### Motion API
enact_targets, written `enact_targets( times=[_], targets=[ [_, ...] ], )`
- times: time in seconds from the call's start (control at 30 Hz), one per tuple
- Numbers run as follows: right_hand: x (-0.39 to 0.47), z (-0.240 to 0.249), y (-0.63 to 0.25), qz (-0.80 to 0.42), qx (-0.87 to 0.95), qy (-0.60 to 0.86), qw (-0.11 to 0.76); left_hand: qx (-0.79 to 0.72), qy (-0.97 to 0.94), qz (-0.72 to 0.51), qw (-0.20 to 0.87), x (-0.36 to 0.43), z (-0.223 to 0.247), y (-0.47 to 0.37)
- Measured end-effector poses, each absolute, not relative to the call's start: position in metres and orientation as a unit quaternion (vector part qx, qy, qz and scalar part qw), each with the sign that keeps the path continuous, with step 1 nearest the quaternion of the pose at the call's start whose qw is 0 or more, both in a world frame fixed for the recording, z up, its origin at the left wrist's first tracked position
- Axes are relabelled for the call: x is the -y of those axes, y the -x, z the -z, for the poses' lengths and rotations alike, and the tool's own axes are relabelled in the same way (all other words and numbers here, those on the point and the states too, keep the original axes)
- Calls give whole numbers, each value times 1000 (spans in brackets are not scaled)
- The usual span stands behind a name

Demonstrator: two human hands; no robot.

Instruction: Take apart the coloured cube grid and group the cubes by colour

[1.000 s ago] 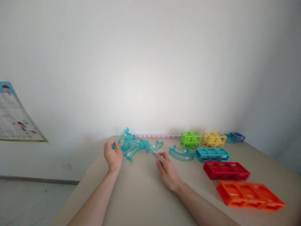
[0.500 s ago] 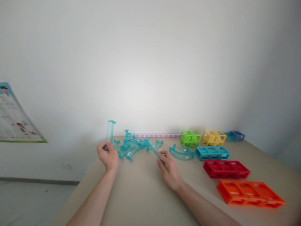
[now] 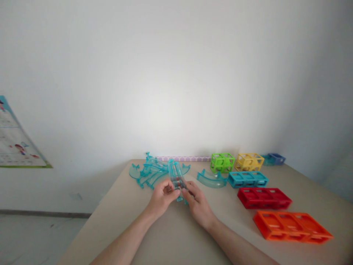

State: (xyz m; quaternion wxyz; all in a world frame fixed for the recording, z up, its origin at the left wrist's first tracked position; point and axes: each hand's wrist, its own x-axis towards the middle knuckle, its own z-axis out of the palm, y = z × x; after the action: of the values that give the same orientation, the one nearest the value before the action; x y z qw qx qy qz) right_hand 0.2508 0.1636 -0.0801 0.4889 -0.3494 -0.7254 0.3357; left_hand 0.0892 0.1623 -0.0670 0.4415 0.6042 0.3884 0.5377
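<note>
Two translucent teal track pieces (image 3: 174,168) are held together lengthwise, their far ends pointing toward the wall. My left hand (image 3: 161,195) is closed on them from the left, thumb on top near the lower end. From the other side my right hand (image 3: 199,206) pinches the right-hand piece. Fingers cover part of both pieces, so I cannot tell whether they touch along their whole length. Just behind the hands lies a loose pile of teal curved track pieces (image 3: 150,171). A single wide curved track (image 3: 211,180) rests on the table to the right of my right hand.
Along the right side of the table (image 3: 116,221) stand a green frame block (image 3: 222,163), a yellow one (image 3: 249,162), a blue one (image 3: 248,179), a red one (image 3: 264,198) and an orange one (image 3: 292,226). A dark blue block (image 3: 276,159) sits at the far right, near the wall.
My left hand has moved right and brought its upright track piece down beside the one in my right hand. The right hand has stayed almost in place.
</note>
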Motion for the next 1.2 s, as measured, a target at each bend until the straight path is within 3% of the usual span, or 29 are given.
enact_targets(
  times=[0.17, 0.4, 0.57, 1.0, 1.2],
  targets=[
    [-172, 87, -253, -306, 687, 404, 520, -382, -586, -544, 463, -165, 66, -83],
    [-162, 77, -254, -334, 736, 368, 458, -372, -593, -503, 507, -166, 73, -85],
    [-162, 80, -251, -383, 708, 356, 475, -375, -616, -504, 475, -164, 65, -84],
    [-161, 84, -251, -372, 715, 360, 470, -358, -653, -479, 464, -167, 68, -76],
    [-166, 94, -250, -352, 685, 357, 529, -347, -714, -483, 369, -163, 69, -75]
  ],
)
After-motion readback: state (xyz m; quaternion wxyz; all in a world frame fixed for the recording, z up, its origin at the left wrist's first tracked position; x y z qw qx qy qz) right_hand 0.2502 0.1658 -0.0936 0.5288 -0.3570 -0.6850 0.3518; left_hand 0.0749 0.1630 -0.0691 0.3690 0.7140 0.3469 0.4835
